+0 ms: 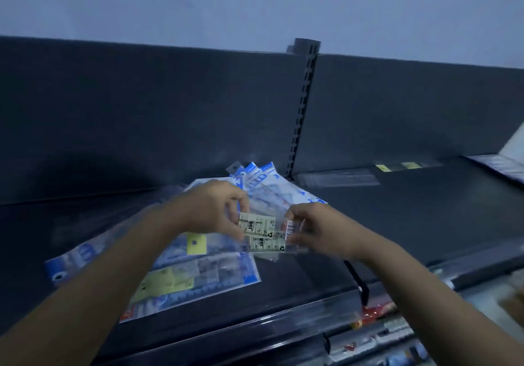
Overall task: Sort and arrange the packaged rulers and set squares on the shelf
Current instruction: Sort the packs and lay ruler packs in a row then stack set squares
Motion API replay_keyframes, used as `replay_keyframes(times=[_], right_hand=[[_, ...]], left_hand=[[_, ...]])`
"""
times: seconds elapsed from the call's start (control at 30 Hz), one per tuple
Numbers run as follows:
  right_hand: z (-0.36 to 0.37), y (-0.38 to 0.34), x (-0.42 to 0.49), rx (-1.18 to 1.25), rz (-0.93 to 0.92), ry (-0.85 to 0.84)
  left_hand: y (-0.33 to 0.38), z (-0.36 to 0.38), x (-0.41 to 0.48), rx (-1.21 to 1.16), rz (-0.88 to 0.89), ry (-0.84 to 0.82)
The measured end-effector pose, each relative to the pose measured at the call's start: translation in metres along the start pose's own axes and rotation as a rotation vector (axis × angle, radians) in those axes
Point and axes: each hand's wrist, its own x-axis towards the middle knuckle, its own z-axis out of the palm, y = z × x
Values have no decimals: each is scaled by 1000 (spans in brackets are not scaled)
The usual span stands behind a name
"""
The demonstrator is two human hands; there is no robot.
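The two slim clear packets, each carrying a pale printed label, are hanging side by side in the air just above the shelf, near its middle. The left hand is pinching their left end in a fingertip grip and the right hand is pinching the right end, probably to line up the edges so the pair is going down as one. Below and to the left, larger blue-and-white packets are lying flat in an overlapping pile that is reaching almost to the near lip. Farther back, a fan of blue packets is spreading toward the slotted upright. Open room is showing to the right of the hands, where dark shelf is running back to a flat clear packet by the rear panel. Past the near lip a lower shelf of goods is showing, so anything pushed forward is risking a drop.
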Motion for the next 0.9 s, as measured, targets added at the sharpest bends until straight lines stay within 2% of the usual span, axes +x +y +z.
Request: replay_keyframes(times=[0.17,0.33,0.43,0.53,0.67,0.8,0.9], right_hand=[[-46,63,-49,-34,107,74],[-91,135,-89,-2,127,109],[-115,187,-110,15,104,143],[-138,240,-127,-5,93,158],[-169,298,-142,-8,95,99],[-188,338,-133,-159,110,-72],[-193,364,-116,-169,111,-120]], left_hand=[[55,27,53,55,76,-55],[120,73,101,348,288,111],[161,102,134,255,222,138],[201,130,172,19,119,79],[244,157,213,-129,99,12],[260,169,244,-111,97,5],[260,170,271,-101,53,-19]])
